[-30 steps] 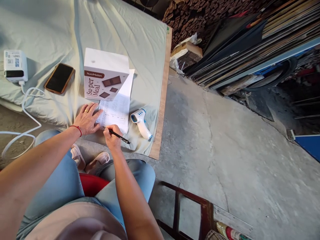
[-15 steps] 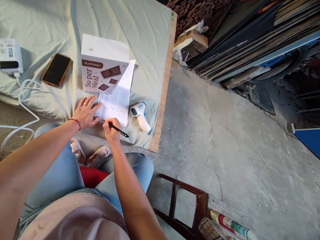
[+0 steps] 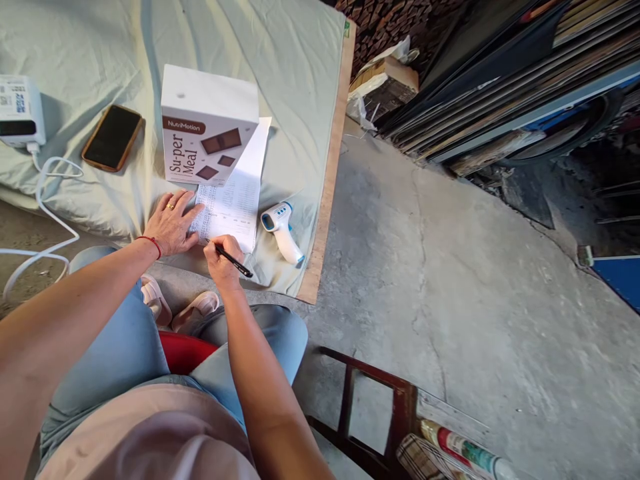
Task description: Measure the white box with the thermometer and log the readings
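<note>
A written-on sheet of paper (image 3: 235, 203) lies near the front edge of the cloth-covered table. My left hand (image 3: 173, 223) rests flat with fingers spread, its fingertips on the paper's left edge. My right hand (image 3: 223, 263) is closed around a black pen (image 3: 234, 260), with the tip at the paper's lower left part. Behind the hands, a white NutriMotion box (image 3: 210, 127) stands upright and covers part of the paper. Just right of the paper lies a white and blue infrared thermometer (image 3: 283, 232).
A phone in an orange-brown case (image 3: 113, 137) lies at the left, near a white device (image 3: 21, 110) with a white cable (image 3: 55, 217). The table's wooden edge (image 3: 327, 173) runs along the right. A dark wooden chair (image 3: 400, 413) stands at the lower right on concrete.
My right hand and the pen have shifted slightly to the left along the bottom of the paper. My left hand stays in place.
</note>
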Demonstrator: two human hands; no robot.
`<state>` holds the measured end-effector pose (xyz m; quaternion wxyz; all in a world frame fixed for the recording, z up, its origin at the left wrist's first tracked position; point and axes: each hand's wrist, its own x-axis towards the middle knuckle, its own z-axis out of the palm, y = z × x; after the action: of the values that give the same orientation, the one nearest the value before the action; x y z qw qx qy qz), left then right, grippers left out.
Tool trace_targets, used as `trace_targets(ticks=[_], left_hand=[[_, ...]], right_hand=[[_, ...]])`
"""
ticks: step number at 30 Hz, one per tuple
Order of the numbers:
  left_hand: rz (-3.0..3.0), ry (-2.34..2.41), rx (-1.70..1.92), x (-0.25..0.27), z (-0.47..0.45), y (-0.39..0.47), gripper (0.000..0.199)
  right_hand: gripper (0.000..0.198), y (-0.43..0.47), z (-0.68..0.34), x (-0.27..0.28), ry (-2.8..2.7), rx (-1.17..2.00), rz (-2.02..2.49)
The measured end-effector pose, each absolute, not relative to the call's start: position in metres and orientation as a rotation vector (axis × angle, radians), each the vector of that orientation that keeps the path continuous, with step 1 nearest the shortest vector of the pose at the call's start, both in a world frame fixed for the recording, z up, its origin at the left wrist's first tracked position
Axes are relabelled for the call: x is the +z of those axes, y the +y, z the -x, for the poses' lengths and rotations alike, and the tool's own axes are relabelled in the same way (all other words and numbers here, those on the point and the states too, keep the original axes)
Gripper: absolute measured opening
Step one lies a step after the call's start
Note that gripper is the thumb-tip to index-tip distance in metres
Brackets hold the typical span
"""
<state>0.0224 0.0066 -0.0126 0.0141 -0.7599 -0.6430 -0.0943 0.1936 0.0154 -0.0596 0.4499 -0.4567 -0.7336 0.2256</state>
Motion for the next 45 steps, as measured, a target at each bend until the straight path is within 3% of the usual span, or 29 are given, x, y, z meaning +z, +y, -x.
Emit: trace_targets(ticks=[8, 24, 35, 42, 45], left_hand=[[2.387, -2.007, -0.313, -0.011, -0.021, 0.007, 0.064], [2.405, -2.020, -0.342, -0.009, -0.021, 0.006, 0.063], [2.494, -2.047, -0.126, 0.001, -0.002, 0.012, 0.060], [2.613, -1.819, -0.061, 0.001, 0.022, 0.003, 0.082], [2.620, -1.841, -0.128, -0.004, 0.023, 0.000, 0.081]], right_hand=[[0.026, 0.015, -0.196, -0.058, -1.691, 0.736, 1.159], [0.025, 0.014, -0.195, -0.056, -1.669, 0.697, 1.196], [0.029, 0.014, -0.193, -0.055, -1.539, 0.787, 1.279], [0.040, 0.014, -0.193, -0.041, -1.540, 0.955, 1.326], [0.033, 0.024, -0.201, -0.029, -1.630, 0.997, 1.501]])
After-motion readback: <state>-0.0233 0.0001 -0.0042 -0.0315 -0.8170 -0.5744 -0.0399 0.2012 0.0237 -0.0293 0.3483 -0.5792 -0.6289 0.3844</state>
